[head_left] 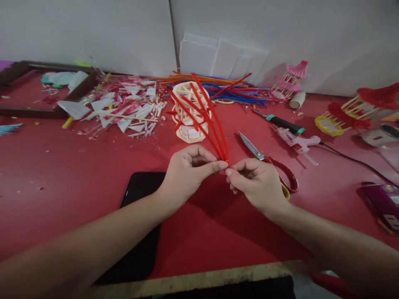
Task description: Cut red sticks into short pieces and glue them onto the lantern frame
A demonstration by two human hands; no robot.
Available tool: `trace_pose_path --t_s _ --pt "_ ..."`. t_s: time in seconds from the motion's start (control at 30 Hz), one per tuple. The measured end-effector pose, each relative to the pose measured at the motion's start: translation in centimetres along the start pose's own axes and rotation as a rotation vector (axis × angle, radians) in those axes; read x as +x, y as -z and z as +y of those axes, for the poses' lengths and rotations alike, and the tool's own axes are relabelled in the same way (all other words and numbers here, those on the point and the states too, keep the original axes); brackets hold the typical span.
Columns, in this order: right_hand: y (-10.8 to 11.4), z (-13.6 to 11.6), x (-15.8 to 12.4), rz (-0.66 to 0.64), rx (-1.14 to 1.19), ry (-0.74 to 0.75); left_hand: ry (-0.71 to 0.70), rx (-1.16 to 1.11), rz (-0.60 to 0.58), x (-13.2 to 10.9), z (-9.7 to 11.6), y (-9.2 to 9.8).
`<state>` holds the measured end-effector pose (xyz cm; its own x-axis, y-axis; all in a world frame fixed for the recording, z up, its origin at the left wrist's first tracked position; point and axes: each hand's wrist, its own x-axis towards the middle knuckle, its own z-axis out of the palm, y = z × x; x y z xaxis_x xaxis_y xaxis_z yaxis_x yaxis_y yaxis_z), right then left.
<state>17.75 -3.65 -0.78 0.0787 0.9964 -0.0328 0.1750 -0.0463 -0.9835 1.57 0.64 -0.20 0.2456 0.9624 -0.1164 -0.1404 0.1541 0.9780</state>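
Note:
My left hand (187,170) and my right hand (254,180) meet over the middle of the red table (62,174). Both pinch the near ends of a bundle of red pipe cleaners (207,116), which fans up and away from my fingers. Behind the bundle stands a small round cage of pale sticks (188,114) with red pieces stuck on it. Red-handled scissors (271,160) lie just right of my right hand, partly under it.
A black phone (140,224) lies under my left forearm. A pink glue gun (297,141) with its cord, more stick lanterns (352,110), loose coloured pipe cleaners (237,93) and white paper scraps (118,110) crowd the back. The wooden table edge (218,278) runs near me.

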Motion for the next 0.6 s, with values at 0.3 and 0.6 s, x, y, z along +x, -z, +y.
trace_pose_path --t_s 0.3,0.6 --pt "0.1 -0.7 -0.1 0.057 -0.171 0.175 -0.281 0.113 -0.052 -1.0 -0.3 -0.4" --pt "0.7 -0.5 0.0 -0.104 -0.078 -0.014 -0.28 0.083 -0.218 0.1 -0.3 0.1"
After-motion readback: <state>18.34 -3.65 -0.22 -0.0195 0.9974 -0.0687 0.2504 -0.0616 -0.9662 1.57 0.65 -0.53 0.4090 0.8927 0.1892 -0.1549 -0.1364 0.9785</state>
